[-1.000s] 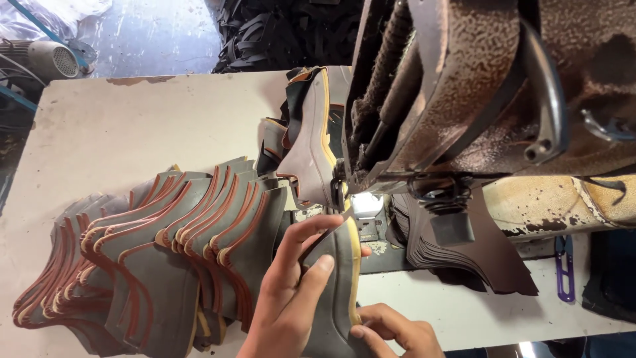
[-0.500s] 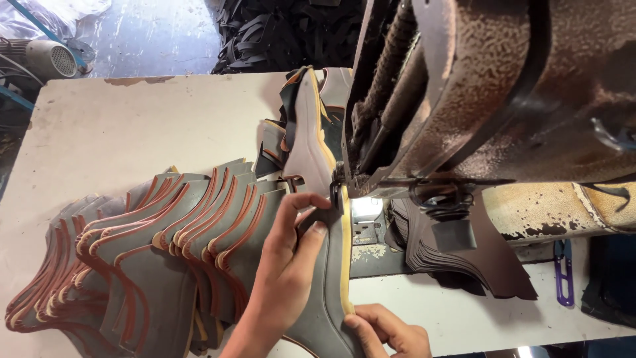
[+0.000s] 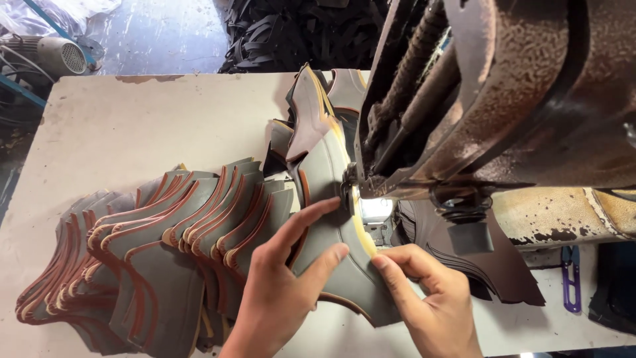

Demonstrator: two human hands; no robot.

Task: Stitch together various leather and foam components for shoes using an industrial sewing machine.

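Observation:
A grey leather shoe piece (image 3: 331, 192) with a yellow edge strip lies under the needle foot (image 3: 349, 189) of a large rusty sewing machine (image 3: 503, 99). My left hand (image 3: 281, 292) presses flat on the piece, fingertips close to the needle foot. My right hand (image 3: 424, 298) pinches the piece's yellow edge just in front of the machine's lit plate. Sewn pieces (image 3: 311, 106) trail off behind the needle towards the table's back.
A fanned stack of several grey pieces with red-brown edging (image 3: 146, 258) lies at the left on the pale table (image 3: 132, 126). Dark brown pieces (image 3: 483, 265) sit under the machine arm. Purple snips (image 3: 571, 282) lie at the right. A motor (image 3: 63, 53) stands on the floor.
The piece has been fed further under the needle, away from me. My left hand has slid forward onto it, and my right hand has come up to grip its yellow edge.

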